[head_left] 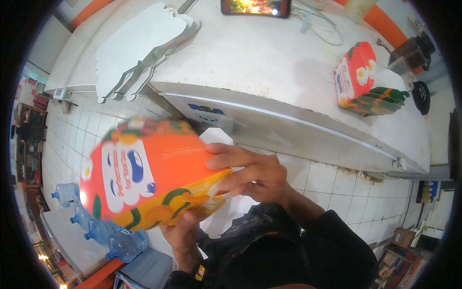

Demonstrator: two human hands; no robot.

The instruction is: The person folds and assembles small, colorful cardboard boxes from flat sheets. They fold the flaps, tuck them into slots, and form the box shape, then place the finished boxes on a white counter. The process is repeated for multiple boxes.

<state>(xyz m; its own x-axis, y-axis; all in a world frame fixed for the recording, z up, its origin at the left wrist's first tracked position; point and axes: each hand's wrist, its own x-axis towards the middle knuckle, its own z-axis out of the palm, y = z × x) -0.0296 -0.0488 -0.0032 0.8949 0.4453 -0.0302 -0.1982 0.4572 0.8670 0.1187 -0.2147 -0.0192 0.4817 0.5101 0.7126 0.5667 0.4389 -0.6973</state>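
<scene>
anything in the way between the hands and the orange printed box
Nothing visible. The right hand has its fingers on the right end of the orange box, and the left hand has its thumb at the lower edge. What lies behind the box is hidden.

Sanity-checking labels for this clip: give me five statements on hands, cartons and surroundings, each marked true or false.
1. The left hand and right hand both touch the orange carton. True.
2. Flat white pieces lie on the white worktop, toward the picture's left. True.
3. The red carton is in the right hand. False: the red carton rests on the worktop, apart from both hands.
4. The blue water jugs are at the upper right. False: the blue water jugs are at the lower left.
5. A lit screen shows at the picture's top edge. True.
</scene>
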